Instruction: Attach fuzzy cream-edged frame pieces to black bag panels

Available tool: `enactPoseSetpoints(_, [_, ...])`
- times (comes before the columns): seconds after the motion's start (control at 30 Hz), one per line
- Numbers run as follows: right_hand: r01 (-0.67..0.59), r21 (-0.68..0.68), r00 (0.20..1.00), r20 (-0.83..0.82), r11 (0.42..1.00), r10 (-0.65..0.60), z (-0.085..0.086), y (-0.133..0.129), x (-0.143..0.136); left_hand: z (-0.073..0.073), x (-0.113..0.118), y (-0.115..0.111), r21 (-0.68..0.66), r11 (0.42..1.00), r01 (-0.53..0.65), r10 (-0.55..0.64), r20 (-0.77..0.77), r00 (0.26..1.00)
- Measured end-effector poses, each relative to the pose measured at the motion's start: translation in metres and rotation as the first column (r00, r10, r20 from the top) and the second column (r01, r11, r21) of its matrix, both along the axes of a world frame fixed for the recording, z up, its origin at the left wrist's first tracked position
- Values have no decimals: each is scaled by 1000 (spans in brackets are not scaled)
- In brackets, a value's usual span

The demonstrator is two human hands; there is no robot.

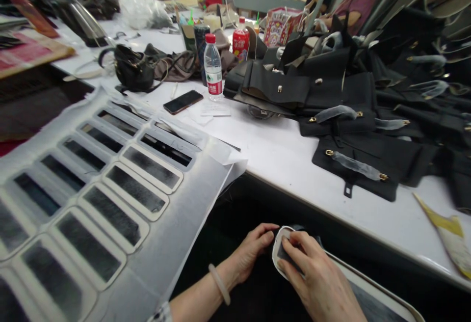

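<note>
My left hand [252, 249], with a pale bangle on the wrist, pinches the left edge of a small round-ended panel [278, 252] with an off-white rim and a dark middle. The fingers of my right hand [316, 275] are bent over the panel's face and grip it, covering much of it. Dark material shows behind the panel, hard to make out. Below and right of my right hand lies a longer pale-rimmed dark panel [384, 290]. To the left, several similar panels [138, 189] lie in rows on a pale grey sheet [172, 228].
A white table [272, 150] carries black leather bag parts [353, 165] at right. A water bottle [213, 69], phone [183, 101] and red-labelled bottle [241, 40] stand or lie farther back. A yellow-white piece [447, 233] lies near the right edge. People sit at the far side.
</note>
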State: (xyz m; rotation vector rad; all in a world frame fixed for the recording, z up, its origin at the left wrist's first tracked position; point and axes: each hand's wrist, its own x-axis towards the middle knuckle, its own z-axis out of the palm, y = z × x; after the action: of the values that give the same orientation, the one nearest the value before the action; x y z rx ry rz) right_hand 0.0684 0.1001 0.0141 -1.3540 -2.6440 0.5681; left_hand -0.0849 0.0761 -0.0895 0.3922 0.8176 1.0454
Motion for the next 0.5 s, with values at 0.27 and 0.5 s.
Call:
enactPoseSetpoints(0.27, [-90, 259, 995, 56, 962, 78, -8, -5, 6, 0, -1, 1, 36, 999, 19, -20, 31, 999])
enactPoseSetpoints(0.5, [-191, 375, 978, 154, 907, 142, -21, -8, 14, 2, -4, 1, 31, 998, 48, -50, 53, 997])
